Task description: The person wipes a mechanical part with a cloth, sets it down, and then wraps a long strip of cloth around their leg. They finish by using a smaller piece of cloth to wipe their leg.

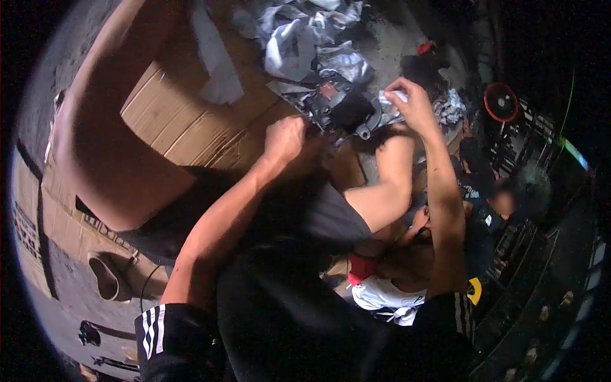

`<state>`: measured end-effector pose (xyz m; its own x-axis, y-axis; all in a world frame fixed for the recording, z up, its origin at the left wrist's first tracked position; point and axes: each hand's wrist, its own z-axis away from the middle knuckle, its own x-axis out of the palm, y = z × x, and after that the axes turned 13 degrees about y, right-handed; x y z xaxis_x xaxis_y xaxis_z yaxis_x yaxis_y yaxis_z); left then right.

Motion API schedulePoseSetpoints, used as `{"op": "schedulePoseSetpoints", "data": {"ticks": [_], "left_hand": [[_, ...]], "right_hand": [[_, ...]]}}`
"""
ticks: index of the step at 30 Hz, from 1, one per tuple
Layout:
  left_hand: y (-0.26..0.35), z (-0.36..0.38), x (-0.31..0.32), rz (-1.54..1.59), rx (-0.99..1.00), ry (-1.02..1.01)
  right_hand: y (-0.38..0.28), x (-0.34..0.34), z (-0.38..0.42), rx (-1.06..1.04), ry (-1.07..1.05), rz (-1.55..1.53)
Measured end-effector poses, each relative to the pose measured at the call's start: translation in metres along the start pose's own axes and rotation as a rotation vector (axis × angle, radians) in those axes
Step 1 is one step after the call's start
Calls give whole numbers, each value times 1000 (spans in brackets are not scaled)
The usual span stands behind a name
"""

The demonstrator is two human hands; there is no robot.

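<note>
Two hands work at a dark engine part [337,105] on cardboard [184,121]
left hand [284,139] clenched against it; right hand [410,102] grasping a pale rag [393,97]

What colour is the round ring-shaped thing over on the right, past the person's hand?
The ring is red around a dark middle. It shows in the head view, beyond the right hand.
</note>
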<state>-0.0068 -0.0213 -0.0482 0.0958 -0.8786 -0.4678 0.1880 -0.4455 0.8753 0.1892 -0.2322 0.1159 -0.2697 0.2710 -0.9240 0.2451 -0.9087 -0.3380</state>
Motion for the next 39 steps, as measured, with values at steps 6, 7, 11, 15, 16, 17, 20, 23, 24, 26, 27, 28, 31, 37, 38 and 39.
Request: {"op": "schedulePoseSetpoints", "data": {"ticks": [6, 7, 11, 15, 16, 17, 20, 23, 24, 26, 27, 28, 31, 37, 38, 39], "left_hand": [[-16, 3, 13, -33, -10, -48], [-18, 3, 13, -23, -17, -49], [0, -2, 1, 50, -44, -65], [2, -3, -9, -13, -21, -112], [0, -1, -6, -4, -37, -77], [-1, 0, -2, 7, -51, -39], [-9, 0, 5, -95, -25, -121], [-11, 1, 9, 42, -124, -63], [-10, 2, 7, 43, -122, -60], [-7, 0, 4, 13, -87, -97], [-2, -1, -1, 36, -112, -101], [-3, 1, -1, 36, -120, -108], [-9, -5, 4, -30, -60, -132], [5, -4, -8, 55, -50, -86], [3, -3, -8, 18, -40, -72], [6, -4, -10, -18, -27, -63]], "right_hand": [[-2, 9, 18, -79, -160, 202], [-5, 11, 17, -74, -158, 204], [-8, 23, 4, -185, -137, 202], [3, 46, -20, -227, -179, 169], [7, 52, -27, -267, -216, 183], [11, 56, -34, -270, -213, 188], [17, 70, -51, -252, -297, 203], [33, 82, -61, -174, -363, 349], [35, 74, -60, -176, -360, 352], [45, 40, -57, 95, -225, -43], [52, 21, -57, 64, -189, 11], [53, 3, -55, 40, -151, 63], [35, -12, -42, 40, -230, 36], [19, 26, -41, -195, -443, 75], [21, 32, -47, -195, -473, 131], [20, 37, -50, -191, -500, 187]]}}
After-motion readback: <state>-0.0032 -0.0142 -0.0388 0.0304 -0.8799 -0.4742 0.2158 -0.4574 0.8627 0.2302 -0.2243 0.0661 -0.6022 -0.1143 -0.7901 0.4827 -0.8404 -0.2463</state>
